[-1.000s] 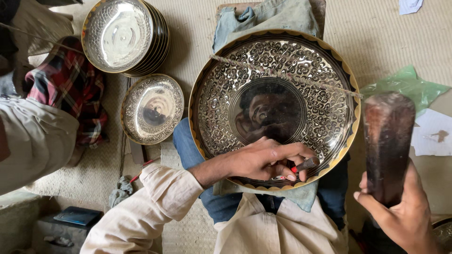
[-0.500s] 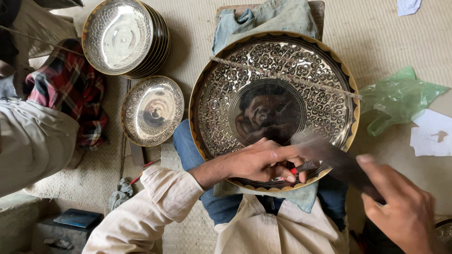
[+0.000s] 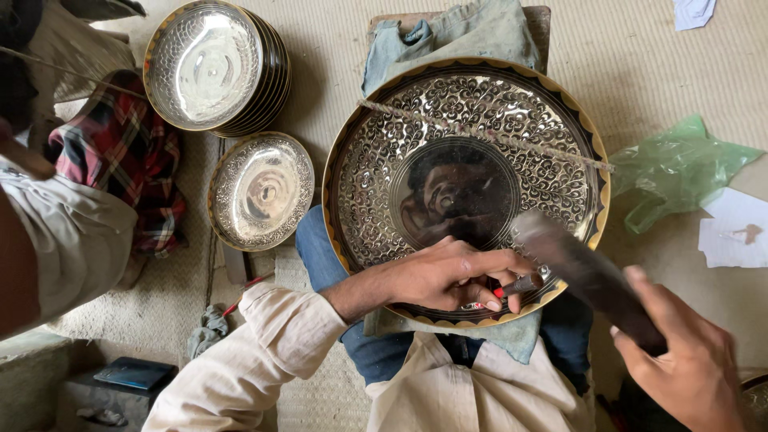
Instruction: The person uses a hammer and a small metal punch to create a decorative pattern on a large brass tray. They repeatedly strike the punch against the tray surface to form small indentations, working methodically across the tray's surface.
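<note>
The left hand (image 3: pixel 448 280) pinches a small chisel (image 3: pixel 512 288) against the rim of the large engraved tray (image 3: pixel 384 160) resting on the lap. The right hand (image 3: pixel 688 368) grips a dark mallet (image 3: pixel 584 272), blurred, apparently meeting the chisel. Smaller trays (image 3: pixel 260 190) lie leftward.

a large engraved metal tray (image 3: pixel 464 120) is lying across the person's lap, with a cord (image 3: pixel 488 136) running slantwise over it. the left hand (image 3: pixel 444 276) is resting on the tray's near rim, pinching a small chisel (image 3: pixel 512 286) against the metal. the right hand (image 3: pixel 680 360) is gripping a dark wooden mallet (image 3: pixel 580 268), blurred, its head just beside the chisel. a stack of engraved bowls (image 3: pixel 212 68) is sitting far left, a single engraved dish (image 3: pixel 260 190) near it. a green plastic bag (image 3: pixel 676 168) is lying right of the tray.
</note>
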